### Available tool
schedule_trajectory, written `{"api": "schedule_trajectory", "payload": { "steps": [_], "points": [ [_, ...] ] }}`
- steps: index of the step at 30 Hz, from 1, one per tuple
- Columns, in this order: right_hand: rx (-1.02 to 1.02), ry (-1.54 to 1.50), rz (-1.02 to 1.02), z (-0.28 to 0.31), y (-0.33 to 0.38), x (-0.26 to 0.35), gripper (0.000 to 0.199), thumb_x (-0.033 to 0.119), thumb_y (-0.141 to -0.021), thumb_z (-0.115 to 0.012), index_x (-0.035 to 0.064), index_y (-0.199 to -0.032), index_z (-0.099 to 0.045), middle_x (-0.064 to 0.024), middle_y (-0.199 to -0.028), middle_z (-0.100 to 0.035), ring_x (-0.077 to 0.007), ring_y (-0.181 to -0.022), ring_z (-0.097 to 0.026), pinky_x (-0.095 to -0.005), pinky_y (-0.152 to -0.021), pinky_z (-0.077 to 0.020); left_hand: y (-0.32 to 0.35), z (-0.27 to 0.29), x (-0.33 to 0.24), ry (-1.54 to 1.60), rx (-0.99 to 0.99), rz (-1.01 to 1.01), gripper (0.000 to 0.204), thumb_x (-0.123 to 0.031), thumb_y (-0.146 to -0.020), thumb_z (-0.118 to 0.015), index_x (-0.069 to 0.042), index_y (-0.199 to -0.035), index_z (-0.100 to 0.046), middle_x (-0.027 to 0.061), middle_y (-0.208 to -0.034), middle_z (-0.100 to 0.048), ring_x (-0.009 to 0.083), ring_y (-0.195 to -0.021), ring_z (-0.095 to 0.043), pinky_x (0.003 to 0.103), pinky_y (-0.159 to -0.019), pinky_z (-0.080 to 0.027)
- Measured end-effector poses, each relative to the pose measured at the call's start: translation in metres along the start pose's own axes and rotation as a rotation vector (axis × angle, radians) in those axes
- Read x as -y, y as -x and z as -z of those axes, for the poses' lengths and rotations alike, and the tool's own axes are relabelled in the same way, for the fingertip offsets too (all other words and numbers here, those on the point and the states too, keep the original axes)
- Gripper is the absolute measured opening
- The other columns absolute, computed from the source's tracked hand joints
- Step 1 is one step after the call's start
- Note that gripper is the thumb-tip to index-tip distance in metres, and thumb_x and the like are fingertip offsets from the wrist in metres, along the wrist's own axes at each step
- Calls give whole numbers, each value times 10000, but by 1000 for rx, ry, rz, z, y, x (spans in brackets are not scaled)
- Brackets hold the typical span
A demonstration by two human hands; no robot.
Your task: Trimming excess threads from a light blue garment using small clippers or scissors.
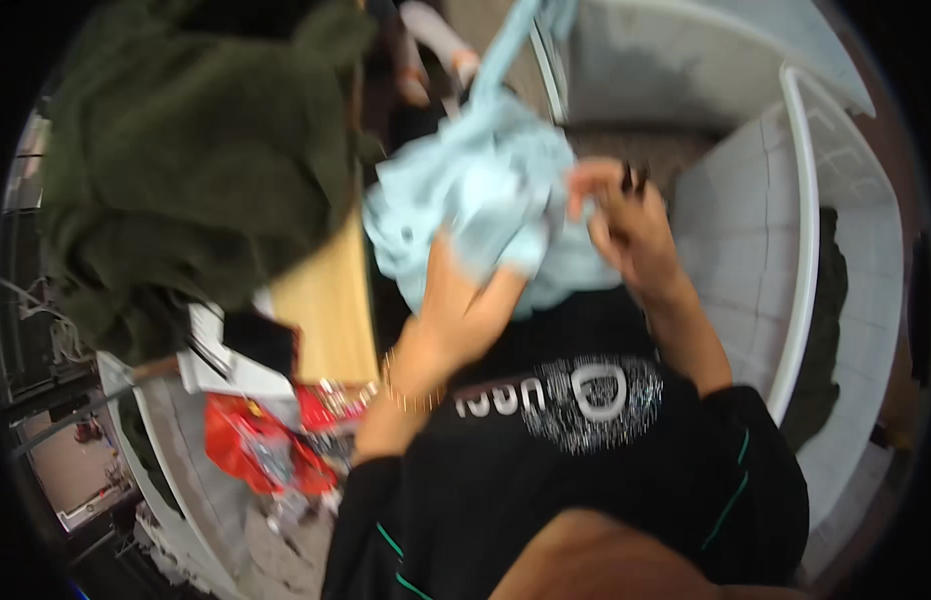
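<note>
Because the light blue cloth (435,185) is bunched just beyond the black shirt (465,520), I judge it is gathered close so that both hands can reach it from either side. Through my feed, the left hand (455,310) has thumb and fingers apart with folds between them, though blur means I cannot tell how firmly they grip. The right hand (637,235) curls its fingers at the cloth's right edge, and I cannot tell whether they pinch it. To the left, a wooden surface (335,310) bears a dark green fabric pile (195,170), with a red bag (240,440) lower down at the near left. To the right, a white bin (803,180) rises near the right arm, probably limiting elbow room on that side
</note>
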State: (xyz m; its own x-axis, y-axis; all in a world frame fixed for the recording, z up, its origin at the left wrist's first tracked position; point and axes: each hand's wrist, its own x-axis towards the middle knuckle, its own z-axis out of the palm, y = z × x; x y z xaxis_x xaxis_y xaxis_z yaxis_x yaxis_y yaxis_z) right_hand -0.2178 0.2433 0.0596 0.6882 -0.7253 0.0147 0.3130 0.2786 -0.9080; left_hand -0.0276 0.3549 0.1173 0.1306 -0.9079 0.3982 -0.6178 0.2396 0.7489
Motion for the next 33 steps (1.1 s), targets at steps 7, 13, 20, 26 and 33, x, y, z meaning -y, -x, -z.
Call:
{"api": "schedule_trajectory", "payload": {
  "steps": [7,13,20,26,33],
  "points": [
    [-246,105,-145,37,13,-57,474,314,-983,-630,-2,-1329,-561,-66,-1124,-657,-8,-495,-390,-162,-439,-251,7,-59,54,75,335,229,392,-194,-827,-657,97,-1086,-623,203,-1069,-517,332,-869,-577,392,-760,-490],
    [-198,74,-132,47,23,-62,438,253,-955,-689,25,-1313,-577,8,-935,-613,-18,-538,-357,-173,-471,-257,17,-76,77,276,171,455,273,-154,-849,-699,50,-1027,-665,139,-1002,-568,226,-897,-592,336,-754,-488],
    [-273,234,-180,52,14,-50,386,170,-950,-674,28,-1303,-608,-12,-917,-608,-43,-627,-473,-189,-500,-311,-21,-75,31,421,148,295,424,-135,-986,-565,41,-1368,-511,109,-1170,-653,166,-1086,-590,290,-966,-444],
    [-252,153,-170,27,6,9,329,328,-1066,-503,12,-1133,-565,-39,-854,-581,-48,-542,-471,-191,-457,-309,-24,-80,49,664,313,422,316,-119,-858,-770,-16,-1139,-667,45,-998,-631,120,-989,-610,277,-930,-449],
    [-221,78,-254,30,1,-4,351,314,-1077,-469,-9,-1177,-559,-69,-920,-602,-65,-600,-521,-179,-473,-322,-2,-65,61,418,279,385,169,-117,-896,-723,27,-984,-712,18,-765,-703,44,-772,-591,218,-699,-461]
  ]
}}
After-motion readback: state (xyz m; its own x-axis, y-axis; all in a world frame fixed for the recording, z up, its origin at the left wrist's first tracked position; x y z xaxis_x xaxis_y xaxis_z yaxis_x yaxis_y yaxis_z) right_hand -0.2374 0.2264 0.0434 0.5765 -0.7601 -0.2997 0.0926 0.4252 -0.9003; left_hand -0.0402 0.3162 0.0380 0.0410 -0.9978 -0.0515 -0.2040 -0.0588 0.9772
